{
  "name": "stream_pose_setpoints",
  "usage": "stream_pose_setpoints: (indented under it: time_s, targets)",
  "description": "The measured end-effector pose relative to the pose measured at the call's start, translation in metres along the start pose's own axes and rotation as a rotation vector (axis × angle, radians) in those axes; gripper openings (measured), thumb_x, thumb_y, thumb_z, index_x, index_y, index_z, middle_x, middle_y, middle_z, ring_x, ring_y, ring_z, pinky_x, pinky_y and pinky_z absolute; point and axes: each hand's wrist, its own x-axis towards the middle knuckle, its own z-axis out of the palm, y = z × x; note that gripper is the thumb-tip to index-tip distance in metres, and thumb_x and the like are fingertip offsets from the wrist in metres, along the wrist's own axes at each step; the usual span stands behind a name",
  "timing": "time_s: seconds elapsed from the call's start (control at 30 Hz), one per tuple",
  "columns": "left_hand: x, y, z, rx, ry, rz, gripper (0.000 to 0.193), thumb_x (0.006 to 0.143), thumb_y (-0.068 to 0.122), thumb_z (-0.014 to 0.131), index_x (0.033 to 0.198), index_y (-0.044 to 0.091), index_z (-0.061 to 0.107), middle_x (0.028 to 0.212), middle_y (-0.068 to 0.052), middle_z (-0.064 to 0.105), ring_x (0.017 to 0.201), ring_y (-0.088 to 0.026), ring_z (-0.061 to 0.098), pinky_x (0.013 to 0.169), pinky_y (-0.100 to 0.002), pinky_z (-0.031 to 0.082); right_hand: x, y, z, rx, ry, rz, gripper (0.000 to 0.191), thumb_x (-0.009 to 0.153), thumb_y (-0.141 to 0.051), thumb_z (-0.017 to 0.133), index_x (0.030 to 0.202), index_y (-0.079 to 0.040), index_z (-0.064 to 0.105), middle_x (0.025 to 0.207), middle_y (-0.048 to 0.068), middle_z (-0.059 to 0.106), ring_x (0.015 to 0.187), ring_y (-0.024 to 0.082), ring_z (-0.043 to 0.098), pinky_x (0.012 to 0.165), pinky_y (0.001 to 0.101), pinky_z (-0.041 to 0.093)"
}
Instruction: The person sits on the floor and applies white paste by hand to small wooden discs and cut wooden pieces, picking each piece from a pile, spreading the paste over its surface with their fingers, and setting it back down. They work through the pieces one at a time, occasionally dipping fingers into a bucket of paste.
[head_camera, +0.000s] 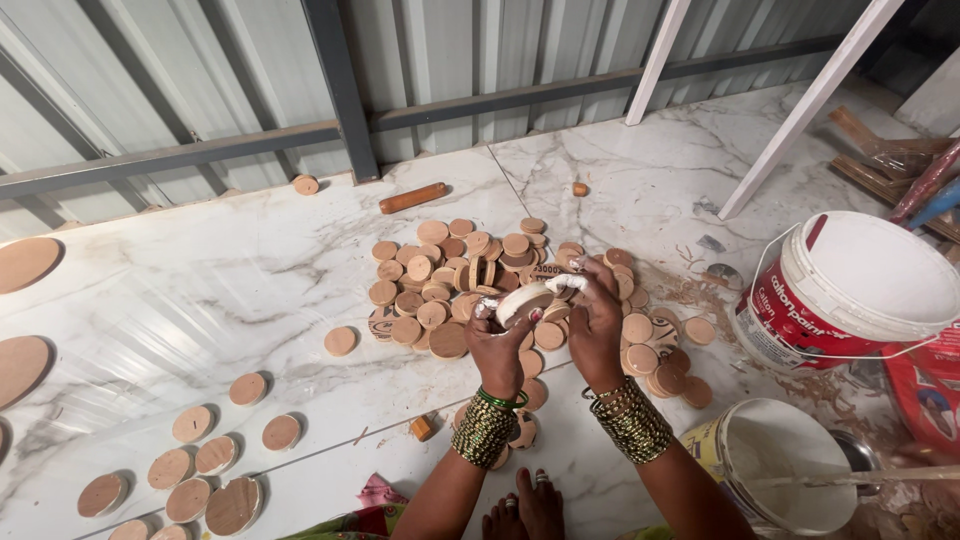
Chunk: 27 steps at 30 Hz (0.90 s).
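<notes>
Head view: left hand gripping a round wooden disc by its edge, fingers curled around it, disc face coated white. Right hand pressed onto same disc from the other side, fingertips smeared white, pinching a small white wad against the rim; cloth or putty, can't tell. Disc held up over the heap of bare wooden discs on the marble floor, not touching it. Open bucket of white paint just beside right forearm, stick lying across the rim. Closed red-and-white paint tub further right. Row of separate discs spread out at lower left, well apart from the heap. Risks, as judgement: wet fingers on a wet edge, so disc likely to slip and drop face-down onto bare stock, marking clean pieces. Right elbow close to open bucket; a wide swing could knock the stick or tip it. Drips onto the heap directly below also plausible.
</notes>
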Motion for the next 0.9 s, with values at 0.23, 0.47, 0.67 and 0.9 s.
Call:
stream_pose_setpoints:
  time_s: [0.23,0.47,0.67,0.9]
  targets:
    - [0.005,0.003,-0.001,-0.028,-0.007,-0.035,0.030,0.078,-0.011,0.079,0.105,-0.002,0.069,0.102,-0.008,0.074,0.092,-0.014,0.071,0.082,-0.029,0.059,-0.008,0.015,0.008,0.342,-0.075,0.158,0.049,0.083,0.018,0.046,0.127,0.005,0.061,0.141,0.009,0.053,0.128,0.018,0.059,0.109,0.0329,0.049]
    - [0.009,0.001,-0.009,0.359,0.024,0.118,0.033,0.074,-0.005,0.086,0.101,-0.001,0.066,0.097,-0.004,0.070,0.087,-0.012,0.066,0.077,-0.027,0.057,-0.008,0.010,0.002,0.032,-0.065,-0.019,0.050,0.080,0.020,0.045,0.121,0.004,0.069,0.141,0.013,0.055,0.136,0.023,0.054,0.112,0.0346,0.045]
    - [0.010,0.000,-0.011,0.280,0.073,0.122,0.032,0.077,0.000,0.087,0.100,0.000,0.065,0.095,-0.004,0.072,0.087,-0.011,0.067,0.077,-0.027,0.057,-0.011,0.006,0.008,0.171,-0.082,0.044,0.049,0.086,0.014,0.046,0.130,0.004,0.064,0.144,0.011,0.054,0.139,0.023,0.052,0.118,0.0345,0.042]
    - [0.010,0.006,-0.009,0.325,0.091,0.143,0.030,0.077,0.001,0.087,0.101,0.001,0.068,0.095,-0.004,0.074,0.085,-0.010,0.068,0.077,-0.026,0.057,-0.021,-0.005,0.019,0.245,-0.129,0.064,0.051,0.090,0.003,0.051,0.141,0.003,0.056,0.156,0.012,0.045,0.148,0.025,0.040,0.122,0.0370,0.031]
